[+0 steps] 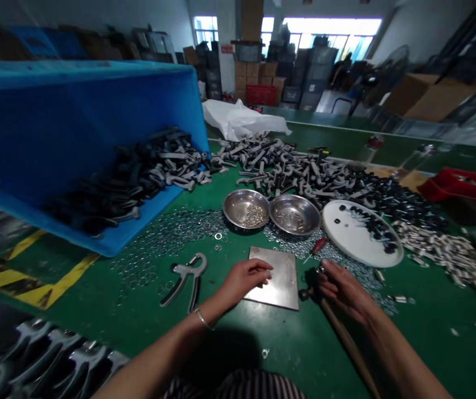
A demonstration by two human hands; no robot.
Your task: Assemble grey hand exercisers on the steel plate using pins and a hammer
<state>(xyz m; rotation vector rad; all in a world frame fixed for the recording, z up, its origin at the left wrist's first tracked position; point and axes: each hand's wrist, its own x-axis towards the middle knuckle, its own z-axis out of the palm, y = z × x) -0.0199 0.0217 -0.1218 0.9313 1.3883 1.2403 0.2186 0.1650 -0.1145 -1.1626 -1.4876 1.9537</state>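
My left hand (246, 278), with a bracelet at the wrist, hovers over the left part of a square metal plate (281, 277). Its fingers are loosely stretched with nothing plain between them. To the right of the plate, my right hand (343, 288) pinches a small shiny metal part (321, 270) between thumb and fingertips. Below that hand lies a hammer (341, 330), its head near the plate's right edge. A red-handled screwdriver (316, 247) rests beyond the plate. Left of my left hand is a grey clamp-like tool (188, 271) with two spread handles.
Two steel bowls (246, 194) of small parts and a white tray (362, 260) of black-headed bolts stand ahead. Loose washers (171, 233) cover the table's left. Behind lies a heap of grey metal pieces (296, 169). A blue crate (198, 105) lies tipped at left; metal cylinders (441, 249) lie right.
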